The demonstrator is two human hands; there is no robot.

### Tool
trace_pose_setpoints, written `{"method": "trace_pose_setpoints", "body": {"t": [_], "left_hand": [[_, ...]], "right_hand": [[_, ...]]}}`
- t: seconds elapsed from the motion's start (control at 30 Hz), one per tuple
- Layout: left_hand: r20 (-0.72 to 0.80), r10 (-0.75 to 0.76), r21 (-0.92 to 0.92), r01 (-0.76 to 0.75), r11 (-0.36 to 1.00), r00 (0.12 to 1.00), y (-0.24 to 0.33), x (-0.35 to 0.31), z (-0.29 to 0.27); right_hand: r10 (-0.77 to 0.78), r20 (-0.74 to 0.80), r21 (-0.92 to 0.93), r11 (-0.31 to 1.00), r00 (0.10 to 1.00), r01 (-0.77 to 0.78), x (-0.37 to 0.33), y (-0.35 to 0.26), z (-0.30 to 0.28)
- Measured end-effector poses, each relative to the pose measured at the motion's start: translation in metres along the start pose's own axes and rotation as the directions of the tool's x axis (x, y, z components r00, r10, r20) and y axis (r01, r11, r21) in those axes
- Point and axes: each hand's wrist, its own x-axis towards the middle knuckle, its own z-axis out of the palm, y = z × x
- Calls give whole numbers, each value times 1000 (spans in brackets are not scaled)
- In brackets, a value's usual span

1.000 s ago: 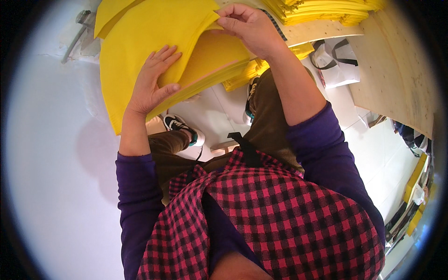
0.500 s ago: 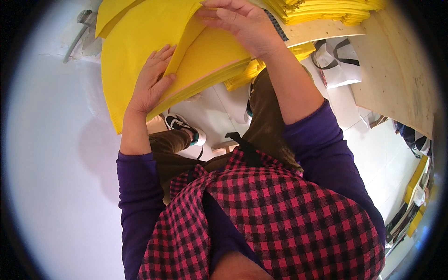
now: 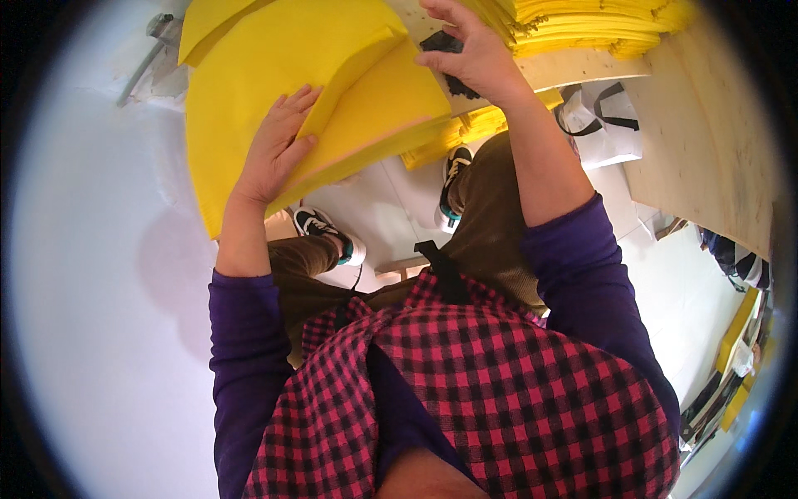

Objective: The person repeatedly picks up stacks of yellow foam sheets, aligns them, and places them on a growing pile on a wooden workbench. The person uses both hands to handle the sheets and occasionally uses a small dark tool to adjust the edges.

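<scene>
My left hand [image 3: 276, 154] lies with fingers stretched out on a stack of yellow fabric sheets [image 3: 241, 116], next to a raised fold. Part of the top sheet [image 3: 353, 71] is turned up, and a layer of the same yellow shows under it. To the right, my right hand [image 3: 482, 62] is off the fabric with thumb and fingers apart and nothing visible between them. It hovers over a dark, bundled material [image 3: 461, 86] on the wooden table, partly hidden by the hand; its kind is unclear.
More yellow fabric [image 3: 582, 25] is piled at the far right of the wooden table [image 3: 573, 66]. Yellow pieces [image 3: 432, 148] also show beneath the table edge. A white bag [image 3: 611, 137] with dark handles stands at right beside a wooden panel [image 3: 706, 125]. A white wall is on the left.
My right hand has let go of the raised fabric edge and moved right, over the dark material. The fold has sunk lower. My left hand stays on the sheet.
</scene>
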Motion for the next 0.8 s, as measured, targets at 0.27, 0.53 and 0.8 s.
{"method": "trace_pose_setpoints", "body": {"t": [0.27, 0.53, 0.8], "left_hand": [[27, 7, 66, -9, 998, 1000, 2, 0, -2], [36, -3, 200, -4, 980, 999, 12, 2, -7], [-100, -72, 459, 111, 882, 992, 36, -29, -17]], "right_hand": [[-271, 172, 30, 962, 947, 270, 23, -3, 25], [-328, 335, 104, 945, 883, 312, 27, 25, 28], [-166, 342, 174, 978, 925, 111, 18, 14, 27]]}}
